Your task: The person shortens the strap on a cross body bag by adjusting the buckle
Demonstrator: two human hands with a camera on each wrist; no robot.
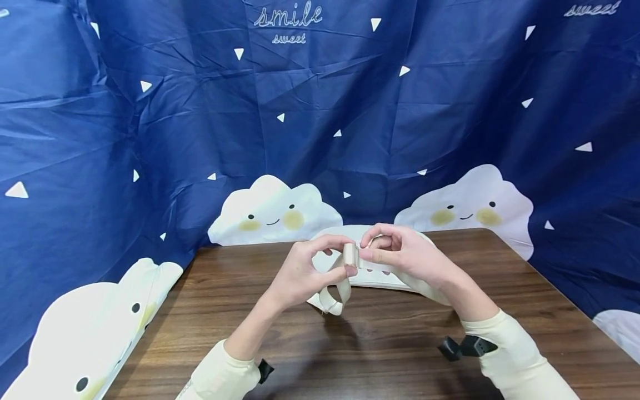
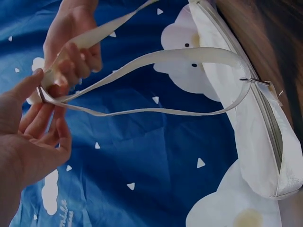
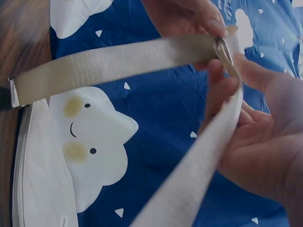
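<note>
A white shoulder bag (image 2: 255,156) with a zip along its top lies on the table. Its cream webbing strap (image 2: 156,56) rises in a loop from a metal ring (image 2: 255,81) at the bag's end. My left hand (image 1: 302,272) pinches the strap at a metal slide buckle (image 2: 40,93), thumb on one edge and fingers on the other. Close beside it, my right hand (image 1: 415,258) pinches the strap between thumb and fingers, just past the buckle. From there the strap runs back along the right forearm. Fingers partly hide the webbing inside the buckle.
The brown wood-grain table (image 1: 400,333) spreads under both forearms. Behind it hangs a blue cloth (image 1: 320,139) printed with clouds and white triangles. Each wrist carries a small black device, such as the one on the right wrist (image 1: 475,345).
</note>
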